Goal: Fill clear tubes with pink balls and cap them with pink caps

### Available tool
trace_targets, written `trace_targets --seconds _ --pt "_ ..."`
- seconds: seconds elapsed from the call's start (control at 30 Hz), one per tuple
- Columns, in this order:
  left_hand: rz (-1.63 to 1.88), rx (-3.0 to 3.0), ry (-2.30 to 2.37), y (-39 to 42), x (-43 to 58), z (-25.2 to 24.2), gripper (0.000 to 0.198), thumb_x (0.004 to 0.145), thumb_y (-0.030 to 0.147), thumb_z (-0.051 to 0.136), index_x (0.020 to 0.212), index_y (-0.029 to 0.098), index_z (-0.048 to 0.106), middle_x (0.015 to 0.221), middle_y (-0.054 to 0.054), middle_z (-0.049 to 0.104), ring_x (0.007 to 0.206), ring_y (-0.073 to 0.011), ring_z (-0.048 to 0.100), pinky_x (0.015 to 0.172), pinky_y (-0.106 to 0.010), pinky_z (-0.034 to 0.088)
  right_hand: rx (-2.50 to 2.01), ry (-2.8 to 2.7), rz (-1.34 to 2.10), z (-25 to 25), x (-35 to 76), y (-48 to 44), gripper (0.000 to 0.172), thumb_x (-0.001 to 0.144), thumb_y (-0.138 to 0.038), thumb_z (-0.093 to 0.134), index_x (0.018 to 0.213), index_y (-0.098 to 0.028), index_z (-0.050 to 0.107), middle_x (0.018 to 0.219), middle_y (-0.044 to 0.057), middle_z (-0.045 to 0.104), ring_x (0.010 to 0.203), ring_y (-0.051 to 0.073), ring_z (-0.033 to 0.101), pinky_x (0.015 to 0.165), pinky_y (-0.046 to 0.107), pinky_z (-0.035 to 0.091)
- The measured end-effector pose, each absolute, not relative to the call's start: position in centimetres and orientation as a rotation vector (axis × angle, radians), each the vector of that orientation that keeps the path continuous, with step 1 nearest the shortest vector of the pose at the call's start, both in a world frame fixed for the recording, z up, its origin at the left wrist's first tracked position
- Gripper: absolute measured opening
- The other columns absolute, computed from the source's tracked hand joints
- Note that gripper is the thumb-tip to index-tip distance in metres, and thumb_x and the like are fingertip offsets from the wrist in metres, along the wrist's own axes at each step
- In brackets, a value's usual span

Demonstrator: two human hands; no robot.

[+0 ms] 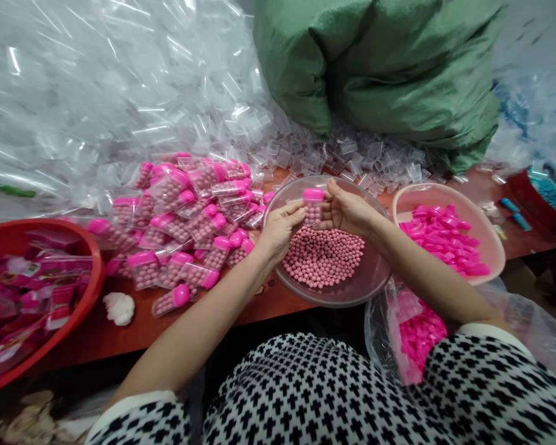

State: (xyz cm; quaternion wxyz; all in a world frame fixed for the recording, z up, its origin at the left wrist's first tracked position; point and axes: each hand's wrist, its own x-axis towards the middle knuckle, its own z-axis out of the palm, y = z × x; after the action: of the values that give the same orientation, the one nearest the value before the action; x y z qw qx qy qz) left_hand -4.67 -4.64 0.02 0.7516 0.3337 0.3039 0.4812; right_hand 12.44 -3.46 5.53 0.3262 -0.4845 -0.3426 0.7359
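Note:
Over a clear bowl point(375, 281) I hold a small clear plastic bottle point(313, 213) with a bright pink cap, filled with pink beads. My left hand point(282, 228) pinches its left side between thumb and fingers. On its right side, my right hand point(345, 210) has its fingers against the bottle, thumb raised near the cap. Loose pink beads point(321, 256) lie in the bowl below. Left of the bowl is a heap of filled, pink-capped bottles point(180, 216).
A red basin point(94, 266) with pink packets stands far left, beside a white crumpled wad point(119, 308). At right, a pale pink basin point(495, 247) holds pink caps point(444, 238); more lie in a plastic bag below. Behind are empty clear bottles point(203, 80) and a green sack point(398, 68).

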Motion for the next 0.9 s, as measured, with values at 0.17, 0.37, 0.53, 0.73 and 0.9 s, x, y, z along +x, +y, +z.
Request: trace_targets --seconds 0.17,0.37,0.53,0.73,0.9 --pt "1.047 0.743 0.656 -4.8 -4.7 0.4 0.038 0.065 0.02 0.083 0.102 0.012 0.079 0.101 -0.011 0.08 0.094 -0.019 0.074 0.095 -0.031 0.053 -1.268 -0.897 1.875 5.6 12.2 -3.6 0.049 0.108 -0.048 0.032 0.104 -0.013 0.066 0.084 0.012 0.079 0.071 0.017 0.075 0.075 0.034 0.064" --pt "1.065 0.778 0.673 -5.0 -4.5 0.9 0.037 0.059 0.021 0.085 0.095 0.014 0.081 0.101 -0.011 0.08 0.099 -0.0241 0.074 0.097 -0.036 0.054 -1.245 -0.887 1.851 5.1 12.2 -3.6 0.039 0.109 -0.039 0.036 0.104 -0.012 0.065 0.08 0.01 0.078 0.067 0.015 0.074 0.075 0.033 0.064" --pt "1.061 0.784 0.66 -5.0 -4.4 1.1 0.038 0.06 0.021 0.082 0.096 0.013 0.081 0.101 -0.012 0.08 0.106 -0.0276 0.073 0.101 -0.039 0.054 -1.214 -0.896 1.862 4.7 12.4 -3.4 0.035 0.108 -0.037 0.042 0.103 -0.012 0.066 0.078 0.009 0.077 0.064 0.015 0.073 0.076 0.035 0.065" --pt "1.073 0.793 0.684 -4.9 -4.4 0.8 0.042 0.06 0.025 0.085 0.101 0.014 0.081 0.107 -0.012 0.079 0.111 -0.0287 0.072 0.105 -0.042 0.052 -1.152 -0.959 1.861 3.8 12.3 -3.4 0.026 0.099 -0.04 0.062 0.1 -0.015 0.069 0.08 0.005 0.076 0.067 0.013 0.071 0.071 0.029 0.065" --pt "1.156 0.99 0.768 -5.7 -5.0 1.7 0.038 0.066 0.037 0.089 0.098 0.018 0.081 0.108 -0.008 0.08 0.109 -0.0274 0.072 0.104 -0.041 0.053 -1.056 -1.26 1.805 4.0 11.9 -4.5 0.039 0.086 -0.056 0.073 0.103 -0.02 0.074 0.088 0.004 0.076 0.073 0.012 0.07 0.071 0.027 0.065"
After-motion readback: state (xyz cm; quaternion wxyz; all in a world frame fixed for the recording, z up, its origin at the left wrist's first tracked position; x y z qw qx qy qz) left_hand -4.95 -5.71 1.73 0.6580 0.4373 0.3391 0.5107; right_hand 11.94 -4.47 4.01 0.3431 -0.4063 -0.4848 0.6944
